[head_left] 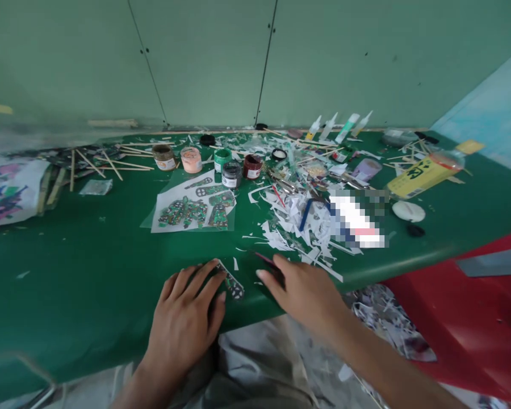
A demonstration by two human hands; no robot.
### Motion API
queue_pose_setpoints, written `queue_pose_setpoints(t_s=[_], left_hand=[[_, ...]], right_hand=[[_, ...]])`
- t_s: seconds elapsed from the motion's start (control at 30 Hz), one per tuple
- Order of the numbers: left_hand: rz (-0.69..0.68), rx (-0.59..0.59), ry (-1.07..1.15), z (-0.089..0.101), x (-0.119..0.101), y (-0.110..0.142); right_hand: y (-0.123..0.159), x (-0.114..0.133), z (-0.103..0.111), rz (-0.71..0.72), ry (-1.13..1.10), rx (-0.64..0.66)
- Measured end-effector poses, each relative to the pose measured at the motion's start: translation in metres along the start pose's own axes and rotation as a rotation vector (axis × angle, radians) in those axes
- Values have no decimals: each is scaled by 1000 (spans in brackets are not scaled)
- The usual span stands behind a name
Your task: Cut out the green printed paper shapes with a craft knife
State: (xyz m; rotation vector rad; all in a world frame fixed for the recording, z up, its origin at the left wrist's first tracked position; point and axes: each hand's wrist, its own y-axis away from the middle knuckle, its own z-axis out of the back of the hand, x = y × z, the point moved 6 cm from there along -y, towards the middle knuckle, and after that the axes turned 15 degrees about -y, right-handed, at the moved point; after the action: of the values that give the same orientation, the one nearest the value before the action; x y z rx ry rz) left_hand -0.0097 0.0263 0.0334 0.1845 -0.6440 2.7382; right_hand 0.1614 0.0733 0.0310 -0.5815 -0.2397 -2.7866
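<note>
My left hand (185,312) lies palm down near the table's front edge, fingers apart. Its fingertips rest on a small cut-out piece (235,288) with a dark green and white pattern, partly covered by the fingers. My right hand (302,287) pinches a thin pinkish-purple pointed tool (264,259), its kind unclear, with the tip toward the left. The tip is a little above and apart from the cut-out piece. Farther back lies a white sheet (159,210) with similar green patterned shapes, on a clear film.
Paint jars (191,160) stand behind the sheet. White paper scraps (281,230) spread over the right side, with tweezers (285,183) among them. A yellow-labelled bottle (421,175) lies at right. Wooden sticks (114,168) lie at left. Glue bottles (347,128) are by the wall.
</note>
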Motion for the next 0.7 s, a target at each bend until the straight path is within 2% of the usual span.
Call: queue_pose_setpoints(t_s=[0.13,0.27,0.5,0.7], left_hand=[[60,10,18,1,1,-7],[67,-4,79,1,4,-7],[-46,-51,174,3,6,-4],[100,-121,94,2,-3,-1]], right_hand=[[-11,20,-14,-43,-63,-97],[-14,18,-20,-49,-83,-104],[-13,18,-11,122,-38,-91],[-17,36,-18,81,34,-39]])
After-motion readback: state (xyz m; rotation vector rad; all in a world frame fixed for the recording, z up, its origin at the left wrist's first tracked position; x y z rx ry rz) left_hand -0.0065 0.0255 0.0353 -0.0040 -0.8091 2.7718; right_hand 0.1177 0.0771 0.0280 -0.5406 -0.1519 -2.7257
